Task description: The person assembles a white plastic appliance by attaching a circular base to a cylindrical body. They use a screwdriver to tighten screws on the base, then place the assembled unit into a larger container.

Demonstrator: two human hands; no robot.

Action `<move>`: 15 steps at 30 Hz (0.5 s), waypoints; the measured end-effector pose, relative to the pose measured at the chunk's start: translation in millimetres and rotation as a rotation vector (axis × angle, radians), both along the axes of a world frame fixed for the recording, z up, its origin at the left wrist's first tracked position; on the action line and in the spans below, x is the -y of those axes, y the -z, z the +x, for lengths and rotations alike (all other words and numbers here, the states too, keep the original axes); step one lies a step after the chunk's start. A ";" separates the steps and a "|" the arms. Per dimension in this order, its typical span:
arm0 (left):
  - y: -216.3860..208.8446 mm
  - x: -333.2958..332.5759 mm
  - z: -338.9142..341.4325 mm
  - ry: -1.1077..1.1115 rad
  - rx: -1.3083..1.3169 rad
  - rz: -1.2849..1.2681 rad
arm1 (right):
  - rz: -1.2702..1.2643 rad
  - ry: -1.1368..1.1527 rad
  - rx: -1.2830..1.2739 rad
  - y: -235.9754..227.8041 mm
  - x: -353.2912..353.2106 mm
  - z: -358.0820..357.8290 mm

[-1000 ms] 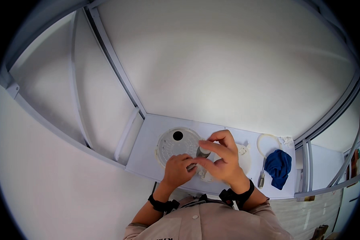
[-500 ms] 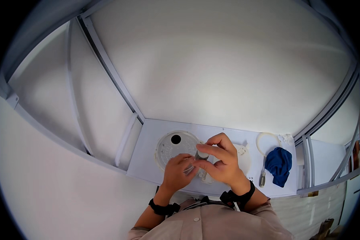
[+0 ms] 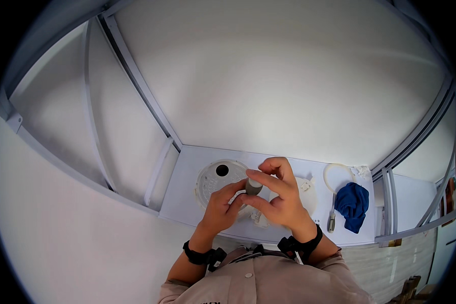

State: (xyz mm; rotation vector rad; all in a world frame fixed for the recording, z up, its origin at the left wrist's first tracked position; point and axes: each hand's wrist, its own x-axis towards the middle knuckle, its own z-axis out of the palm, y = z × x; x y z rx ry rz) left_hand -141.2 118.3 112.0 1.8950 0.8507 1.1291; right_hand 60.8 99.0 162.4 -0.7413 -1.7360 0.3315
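Upright between my hands is a screwdriver (image 3: 254,187), its grey handle seen nearly end-on. My right hand (image 3: 283,197) grips that handle between thumb and curled fingers. Close against its lower end, my left hand (image 3: 222,206) is closed in a pinch; what lies between those fingers is hidden. Behind my left hand lies a round, pale grey dish-like housing (image 3: 207,185) with a black round spot (image 3: 222,171) on it. A white round disc (image 3: 309,200) is partly covered by my right hand. Small white parts (image 3: 260,219) lie below the hands.
On the right of the white table (image 3: 180,187) are a crumpled blue cloth (image 3: 352,205), a second screwdriver (image 3: 331,222) and a pale ring (image 3: 327,177). Crumpled white material (image 3: 362,172) sits at the back right corner. Metal frame posts (image 3: 388,202) and white panels enclose the table.
My left hand has moved up to the screwdriver, closing the gap between its fingers. Both hands and the handle sit slightly higher in view; the whole view has shifted a little.
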 end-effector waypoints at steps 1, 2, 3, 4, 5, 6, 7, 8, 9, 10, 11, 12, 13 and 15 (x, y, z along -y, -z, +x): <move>0.0 -1.3 1.4 0.004 0.003 0.003 | -0.053 0.004 0.005 6.4 0.6 3.7; 0.4 -2.3 1.3 0.002 0.005 0.004 | -0.107 0.003 0.009 9.5 0.5 4.6; 0.5 -3.0 0.7 -0.022 0.005 0.031 | -0.111 -0.008 -0.007 8.3 0.6 4.2; 0.4 -3.5 -0.1 -0.046 0.006 0.058 | -0.115 -0.019 -0.023 4.0 0.8 3.1; 0.4 -4.7 0.3 -0.066 0.009 0.085 | -0.119 -0.024 -0.037 0.8 1.0 2.3; 3.1 -7.0 0.9 -0.066 0.028 0.082 | -0.121 -0.056 -0.064 0.6 1.3 -0.9; 7.7 -10.1 1.8 -0.067 0.047 0.080 | -0.124 -0.088 -0.091 1.0 1.7 -5.6; 7.6 -11.8 3.7 -0.068 0.065 0.077 | -0.126 -0.121 -0.119 1.8 1.5 -7.7; 5.3 -11.2 5.6 -0.039 0.056 0.081 | -0.097 -0.118 -0.093 2.9 0.3 -7.4; 0.6 -9.2 7.8 -0.010 0.048 0.084 | -0.068 -0.116 -0.066 4.0 -1.5 -7.1; -2.7 -7.9 8.6 0.018 0.038 0.088 | -0.040 -0.115 -0.042 4.5 -3.0 -7.2; -1.9 -6.5 7.5 0.059 0.069 0.024 | -0.010 -0.092 -0.040 2.8 -3.7 -7.3; -0.3 -3.6 5.4 0.100 0.101 -0.039 | 0.020 -0.070 -0.039 0.0 -3.9 -7.6; 3.5 -1.6 0.5 0.132 0.086 -0.096 | 0.037 -0.026 -0.008 -1.1 -2.6 -6.6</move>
